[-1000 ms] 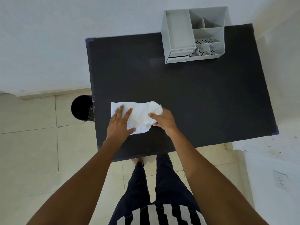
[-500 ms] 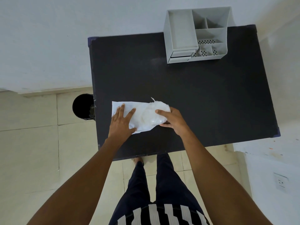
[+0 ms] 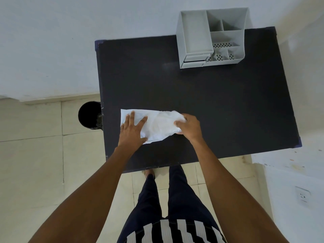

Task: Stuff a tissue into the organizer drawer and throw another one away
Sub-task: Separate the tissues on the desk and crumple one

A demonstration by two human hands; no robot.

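A white tissue (image 3: 157, 124) lies spread and wrinkled on the black table (image 3: 210, 102), near its front left. My left hand (image 3: 132, 129) presses flat on the tissue's left end, fingers apart. My right hand (image 3: 190, 128) pinches the tissue's bunched right end. A grey desk organizer (image 3: 196, 35) stands at the table's far edge, with a small drawer (image 3: 194, 58) at its front left, slightly pulled out. A black bin (image 3: 88, 114) stands on the floor against the table's left side.
White walls run along the far side and the right. Beige floor tiles lie left of the table and under my legs. A wall socket (image 3: 302, 196) is at the lower right.
My right hand has pulled the tissue's right end further right, stretching the tissue out. My left hand has stayed pressed on the left end.
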